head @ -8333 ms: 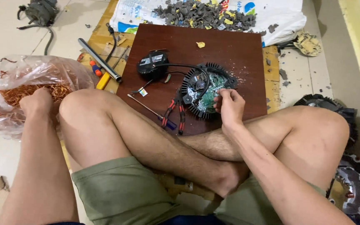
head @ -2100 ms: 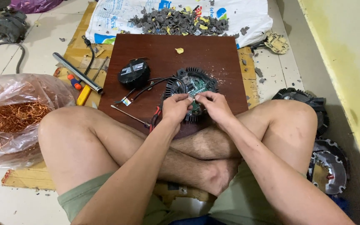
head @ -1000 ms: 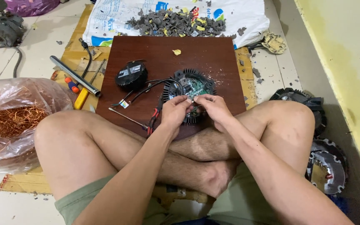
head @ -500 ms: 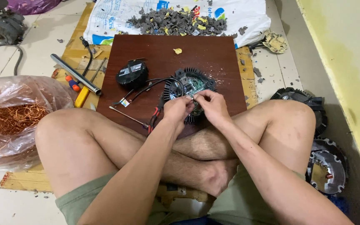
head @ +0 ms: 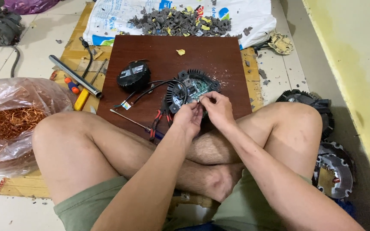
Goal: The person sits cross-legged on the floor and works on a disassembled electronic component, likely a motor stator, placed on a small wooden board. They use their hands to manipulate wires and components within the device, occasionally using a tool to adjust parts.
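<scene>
A round black finned housing (head: 191, 87) with a green circuit board inside lies on a dark brown board (head: 210, 60) in front of my crossed legs. Both hands meet at its near edge. My left hand (head: 188, 118) and my right hand (head: 217, 108) pinch a small thin part between their fingertips; I cannot tell what it is. Black cables run from the housing to a round black unit (head: 133, 76) at the left. Red-handled pliers (head: 158, 122) and a thin screwdriver (head: 127, 117) lie just left of my left hand.
A clear bag of copper wire (head: 11, 122) sits at the left. A metal tube (head: 74, 76) and a yellow-handled tool (head: 81, 98) lie beside the board. Grey scrap pieces (head: 176, 21) cover a white sack behind. More round housings (head: 332, 169) lie by my right knee, near a yellow wall (head: 356, 55).
Eight seconds ago my left hand was at the copper bag and my right hand alone was on the housing. Since then both hands work at its near edge, barely shifting in the last second.
</scene>
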